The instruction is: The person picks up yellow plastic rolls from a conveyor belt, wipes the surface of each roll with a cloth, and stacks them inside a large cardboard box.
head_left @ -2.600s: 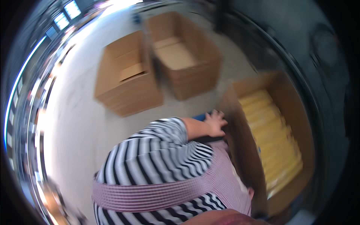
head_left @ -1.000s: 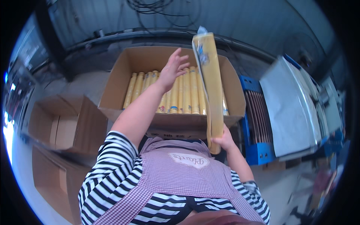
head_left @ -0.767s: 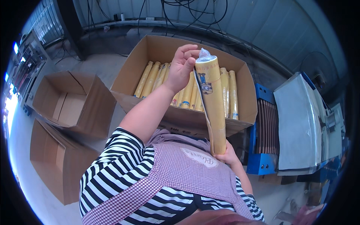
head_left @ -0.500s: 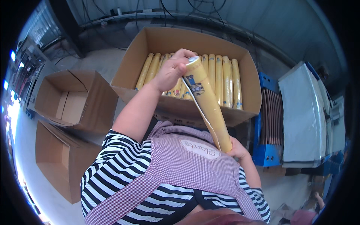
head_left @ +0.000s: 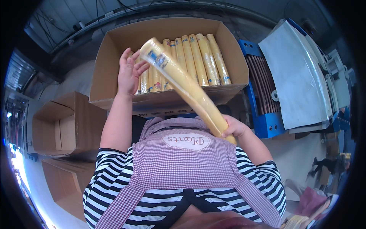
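A long yellow roll (head_left: 187,86), wrapped in shiny film with a printed cartoon figure near its top end, slants up to the left in front of me. My right hand (head_left: 234,127) is closed around its lower end, close to my apron. Near the roll's upper end, my left hand (head_left: 131,72) is raised with fingers spread; its fingertips are close to the roll, and I cannot tell whether they touch it. Behind them stands an open cardboard box (head_left: 171,28) holding several similar yellow rolls (head_left: 192,61) side by side. The held roll hides part of that row.
At the left are two more open cardboard boxes, an upper one (head_left: 85,122) and a lower one (head_left: 63,183). To the right, a blue frame (head_left: 268,126) with dark slats stands beside a stack of pale sheets (head_left: 291,76). Cables hang along the back wall.
My left hand has let go of the roll's upper end and opened. That end has swung left, while my right hand keeps hold of the lower end. The view has shifted.
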The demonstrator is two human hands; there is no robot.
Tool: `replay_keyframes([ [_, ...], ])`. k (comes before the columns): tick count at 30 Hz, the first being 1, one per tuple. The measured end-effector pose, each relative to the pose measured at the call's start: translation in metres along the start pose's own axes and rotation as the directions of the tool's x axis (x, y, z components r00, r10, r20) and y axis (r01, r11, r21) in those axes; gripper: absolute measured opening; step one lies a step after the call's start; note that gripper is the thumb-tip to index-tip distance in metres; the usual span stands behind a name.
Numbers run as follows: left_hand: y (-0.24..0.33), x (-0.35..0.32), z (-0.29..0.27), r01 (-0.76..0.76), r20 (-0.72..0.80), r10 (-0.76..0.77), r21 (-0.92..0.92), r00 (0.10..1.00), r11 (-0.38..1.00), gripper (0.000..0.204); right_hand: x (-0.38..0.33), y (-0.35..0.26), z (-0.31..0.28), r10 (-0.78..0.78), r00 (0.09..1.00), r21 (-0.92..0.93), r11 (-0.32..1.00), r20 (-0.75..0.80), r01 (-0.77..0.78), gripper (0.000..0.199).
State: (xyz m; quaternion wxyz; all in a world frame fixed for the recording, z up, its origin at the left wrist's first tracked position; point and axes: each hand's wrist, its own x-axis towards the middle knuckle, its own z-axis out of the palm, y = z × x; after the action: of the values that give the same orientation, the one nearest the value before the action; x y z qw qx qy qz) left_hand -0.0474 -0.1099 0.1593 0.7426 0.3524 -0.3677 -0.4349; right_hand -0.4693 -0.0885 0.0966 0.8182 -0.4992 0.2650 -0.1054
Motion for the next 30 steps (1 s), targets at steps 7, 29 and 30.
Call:
replay_keyframes([
  [7, -0.083, -0.021, -0.087, 0.013, 0.027, -0.147, 0.963, 0.989, 0.268, 0.048, 0.03, -0.075, -0.069, -0.204, 0.925, -0.071, 0.979, -0.319, 0.192, 0.084],
  [29, -0.096, -0.044, -0.082, -0.21, 0.153, -0.315, 0.965, 0.937, -0.157, 0.034, 0.035, 0.089, -0.124, 0.022, 0.194, 0.169, 0.589, -0.981, 0.791, 0.072],
  [30, -0.101, -0.04, -0.085, -0.228, 0.173, -0.325, 0.964, 0.93, -0.137, 0.035, 0.023, 0.089, -0.133, 0.024, 0.126, 0.121, 0.511, -0.992, 0.851, 0.084],
])
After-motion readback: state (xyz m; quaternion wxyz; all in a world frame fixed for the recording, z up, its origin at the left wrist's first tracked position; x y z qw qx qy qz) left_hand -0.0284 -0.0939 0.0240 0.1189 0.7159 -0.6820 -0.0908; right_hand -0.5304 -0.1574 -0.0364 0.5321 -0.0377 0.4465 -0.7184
